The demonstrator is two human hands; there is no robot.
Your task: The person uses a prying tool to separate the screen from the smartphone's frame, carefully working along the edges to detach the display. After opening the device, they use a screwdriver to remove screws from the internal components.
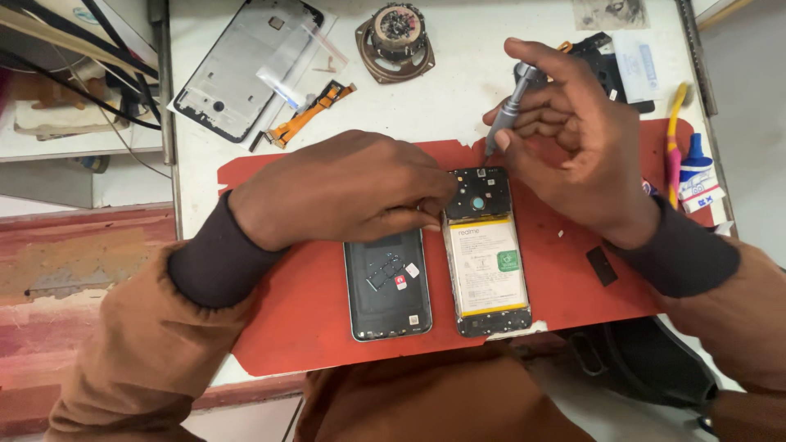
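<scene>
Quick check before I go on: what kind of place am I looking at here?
Most likely a phone repair bench. An opened phone with its battery exposed lies on a red mat, the right hand holds a precision screwdriver, and a spare phone frame lies behind.

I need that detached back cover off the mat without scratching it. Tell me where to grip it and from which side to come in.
Grip the back cover by its two long edges near the lower end, coming from the near side. It lies flat, inside up, on the red mat; the left hand covers its top, and the opened phone crowds its right edge, so the bottom end looks freest.
</scene>
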